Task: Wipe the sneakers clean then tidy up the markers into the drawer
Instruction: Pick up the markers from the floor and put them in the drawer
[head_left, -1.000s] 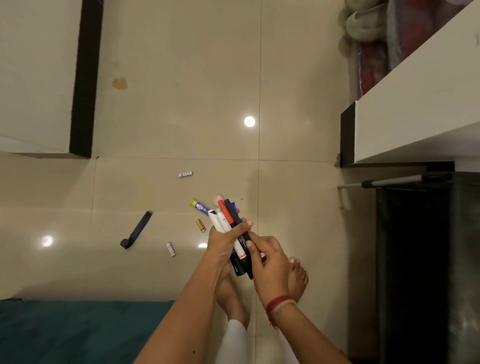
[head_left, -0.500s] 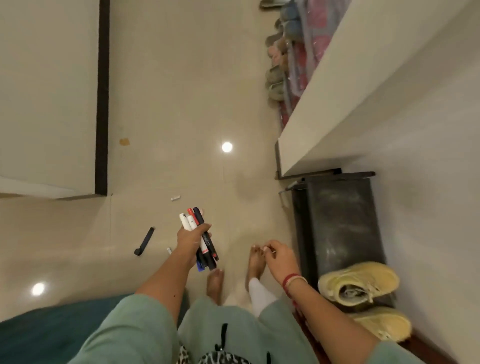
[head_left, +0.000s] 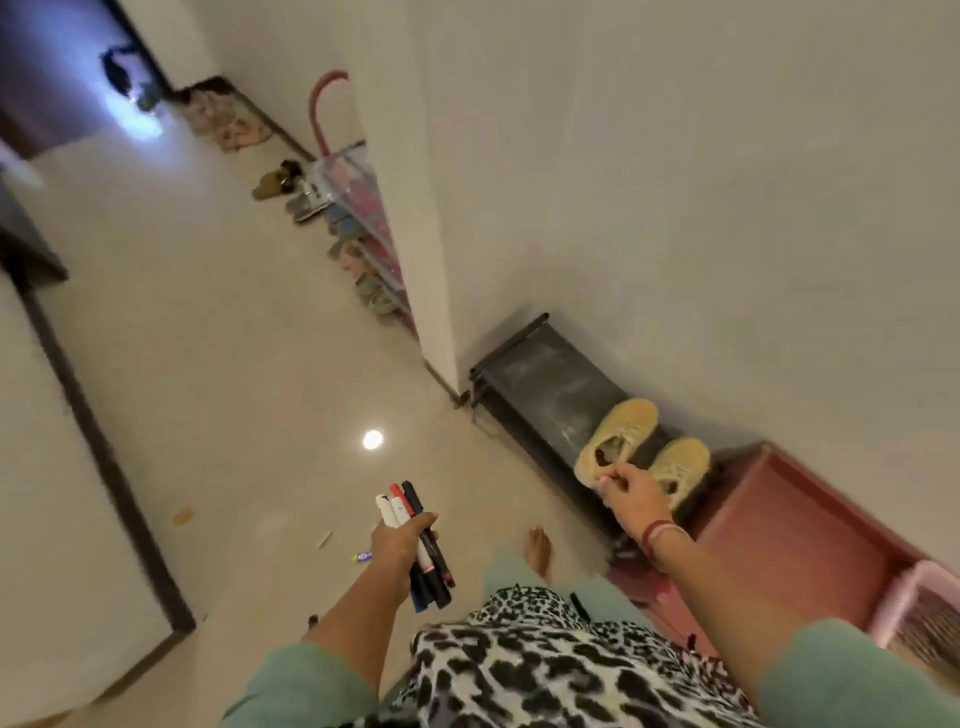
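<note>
Tiles of pale cream colour cover the floor (head_left: 234, 364), and a dark door frame (head_left: 104, 457) runs along its left side. Two small pieces lie on the tiles near each other: a white one (head_left: 323, 539) and, a little nearer to the person, a blue and yellow one (head_left: 362, 557). Just to the right of them is the left hand (head_left: 397, 543). Its fingers (head_left: 428, 519) are wrapped around a bundle of markers (head_left: 402, 506), which it holds in the air above the floor. The caps point away from the person; one is white, one red and one dark blue, and the dark bodies stick out below the hand. A bare foot (head_left: 540, 552) stands on the floor to the right of the bundle.

Farther away, a pink umbrella (head_left: 324, 109) leans at the corner of the wall, with a row of shoes (head_left: 358, 270) on the floor below it. Nearer, a low dark rack (head_left: 545, 379) stands against the wall. The two yellow sneakers (head_left: 621, 436) sit side by side on top of it, at its near end. The right hand (head_left: 631, 493) is at the heel of the left sneaker. Its fingers are curled, but I cannot tell if they hold the heel or only pass in front of it. A red band (head_left: 660, 535) is around this wrist. Beside the rack is a red-brown cabinet (head_left: 789, 545), and a pink basket (head_left: 904, 592) is at the far right.
</note>
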